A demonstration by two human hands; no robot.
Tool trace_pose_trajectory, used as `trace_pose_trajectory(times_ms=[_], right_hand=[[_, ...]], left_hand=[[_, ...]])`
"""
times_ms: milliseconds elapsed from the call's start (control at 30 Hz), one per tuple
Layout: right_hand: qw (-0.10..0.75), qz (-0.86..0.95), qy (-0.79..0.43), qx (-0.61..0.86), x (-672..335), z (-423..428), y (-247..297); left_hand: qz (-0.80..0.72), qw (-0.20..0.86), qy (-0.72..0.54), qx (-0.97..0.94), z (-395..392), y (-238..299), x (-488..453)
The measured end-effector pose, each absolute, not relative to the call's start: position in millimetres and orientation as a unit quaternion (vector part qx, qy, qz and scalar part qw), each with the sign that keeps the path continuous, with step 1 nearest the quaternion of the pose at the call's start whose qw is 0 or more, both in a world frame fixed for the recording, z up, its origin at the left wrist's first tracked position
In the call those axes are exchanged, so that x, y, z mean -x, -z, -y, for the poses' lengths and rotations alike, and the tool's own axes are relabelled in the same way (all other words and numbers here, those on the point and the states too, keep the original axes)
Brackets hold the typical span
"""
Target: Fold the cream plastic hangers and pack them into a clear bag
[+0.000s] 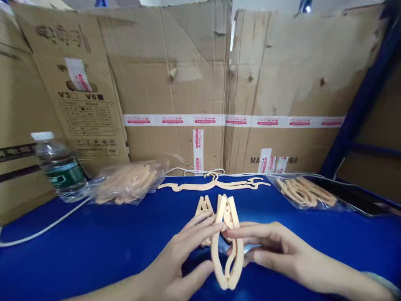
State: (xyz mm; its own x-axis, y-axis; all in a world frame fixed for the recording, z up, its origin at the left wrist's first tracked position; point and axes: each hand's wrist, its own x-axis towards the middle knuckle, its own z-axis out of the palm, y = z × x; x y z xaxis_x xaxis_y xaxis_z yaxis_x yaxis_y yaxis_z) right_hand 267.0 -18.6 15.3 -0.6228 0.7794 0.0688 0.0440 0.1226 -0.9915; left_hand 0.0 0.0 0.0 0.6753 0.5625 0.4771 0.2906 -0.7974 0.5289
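Note:
A cream folding clothes hanger, folded into a narrow pointed oval, stands between my two hands above the blue table. My left hand closes on its left side, fingers across the upper part and thumb against the lower edge. From the right, my right hand grips its other side, with fingertips reaching into the middle gap. A shiny, see-through patch shows by the right fingers; I cannot make out what it is. Just behind, partly hidden by my left fingers, is another folded hanger. Opened-out hangers lie farther back.
A plastic bag of hangers lies back left, beside a water bottle. Another bagged bunch is back right, near a dark phone-like slab. A white cable crosses the blue table. Cardboard walls the back.

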Motion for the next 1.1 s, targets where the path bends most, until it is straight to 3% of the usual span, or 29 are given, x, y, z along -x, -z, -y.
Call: trace_pose_trajectory(times_ms=[200,333,467,667,867,1100], right_hand=[[0.357,0.685,-0.444,0.453,-286,0,-34],[0.271,0.736,-0.309,0.538,-302,-11,-34],[0.183,0.803,-0.221,0.522,-306,-11,-29],[0.117,0.839,-0.174,0.501,-303,-5,-24],[0.111,0.852,-0.133,0.494,-293,-9,-19],[0.14,0.857,-0.107,0.485,-288,-13,-11]], left_hand=[[-0.334,0.241,-0.352,-0.841,-2,3,4],[-0.342,0.212,-0.331,-0.854,-3,1,4],[-0.344,0.184,-0.311,-0.867,-1,5,4],[-0.326,0.14,-0.235,-0.905,3,6,3],[-0.297,0.097,-0.149,-0.938,6,0,-2],[-0.319,0.086,-0.149,-0.932,7,4,-2]])
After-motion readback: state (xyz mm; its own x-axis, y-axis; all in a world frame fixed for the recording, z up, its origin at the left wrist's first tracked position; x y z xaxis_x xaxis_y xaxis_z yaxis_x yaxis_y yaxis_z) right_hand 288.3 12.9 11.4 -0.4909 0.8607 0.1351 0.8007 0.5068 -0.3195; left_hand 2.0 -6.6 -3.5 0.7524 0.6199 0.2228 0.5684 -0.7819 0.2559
